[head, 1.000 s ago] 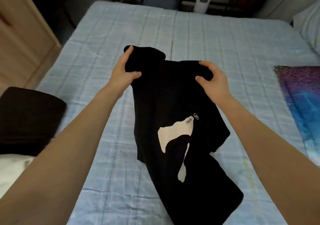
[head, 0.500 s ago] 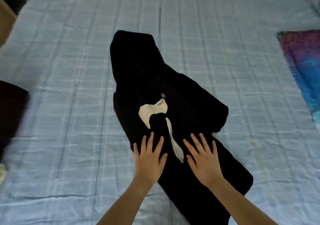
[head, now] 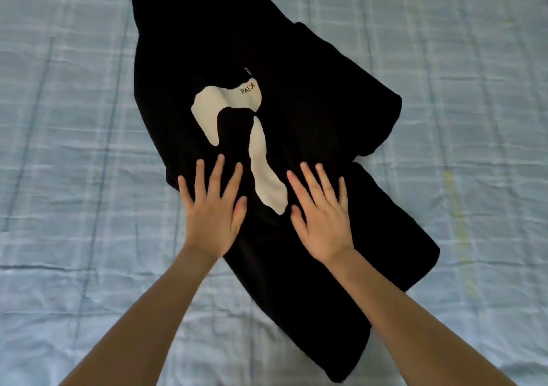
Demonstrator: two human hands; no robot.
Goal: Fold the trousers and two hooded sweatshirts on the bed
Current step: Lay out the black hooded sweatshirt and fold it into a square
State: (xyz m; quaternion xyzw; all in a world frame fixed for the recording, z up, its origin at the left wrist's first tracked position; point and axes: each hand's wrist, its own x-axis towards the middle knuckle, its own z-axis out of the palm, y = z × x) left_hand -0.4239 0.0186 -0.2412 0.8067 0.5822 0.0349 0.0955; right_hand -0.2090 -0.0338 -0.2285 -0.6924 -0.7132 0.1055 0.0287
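A black hooded sweatshirt [head: 311,112] with a cream patch marked PAKA lies flat on the bed, slanting from the top centre down to the lower right. My left hand [head: 212,210] rests palm down on its left part, fingers straight and spread. My right hand [head: 323,216] lies flat on it just right of the cream patch, fingers straight too. The top of the sweatshirt runs out of the frame. No other garment is in view.
The bed [head: 74,148] is covered with a pale blue checked sheet, lightly creased, and it fills the frame on both sides of the sweatshirt.
A second ago both hands held the sweatshirt up by its top. It was then laid on the bed, and both hands now press flat on its middle; the view has moved closer.
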